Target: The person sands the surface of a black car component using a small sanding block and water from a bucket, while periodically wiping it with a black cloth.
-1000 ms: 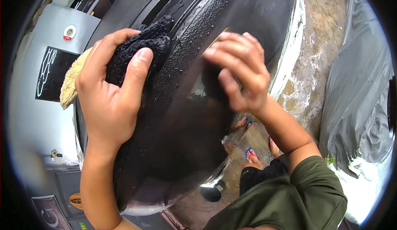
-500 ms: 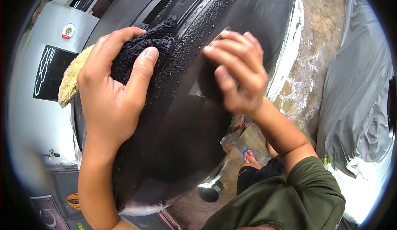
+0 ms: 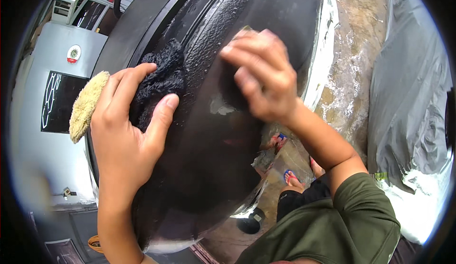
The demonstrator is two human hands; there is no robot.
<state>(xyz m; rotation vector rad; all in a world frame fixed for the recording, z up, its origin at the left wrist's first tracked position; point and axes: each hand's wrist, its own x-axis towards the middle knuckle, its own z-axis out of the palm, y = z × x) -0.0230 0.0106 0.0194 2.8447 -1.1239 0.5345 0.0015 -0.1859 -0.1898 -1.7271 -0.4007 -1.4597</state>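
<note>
My left hand (image 3: 126, 114) is closed around a fluffy black cloth (image 3: 166, 76), thumb on one side and fingers on the other. The cloth lies against a wet, curved black car panel (image 3: 199, 164). A fluffy yellow piece (image 3: 88, 107) sticks out beyond the fingers of that hand; whether it joins the black cloth is hidden. Over the panel's middle, my right hand (image 3: 266, 76) has its fingers pinched together, blurred by motion. The edge of a small, thin yellowish piece (image 3: 246, 27) shows at its fingertips; the rest is covered.
Water beads cover a strip (image 3: 209, 31) of the panel. At the right, a grey sheet (image 3: 403, 88) covers something large beside the wet floor (image 3: 351, 74). A pale wall with a black board (image 3: 61, 102) stands at the left. Feet in flip-flops (image 3: 290, 176) show below the panel.
The whole view has shifted slightly. My right hand has moved a little farther along the panel and to the left. My left hand keeps hold of the black cloth.
</note>
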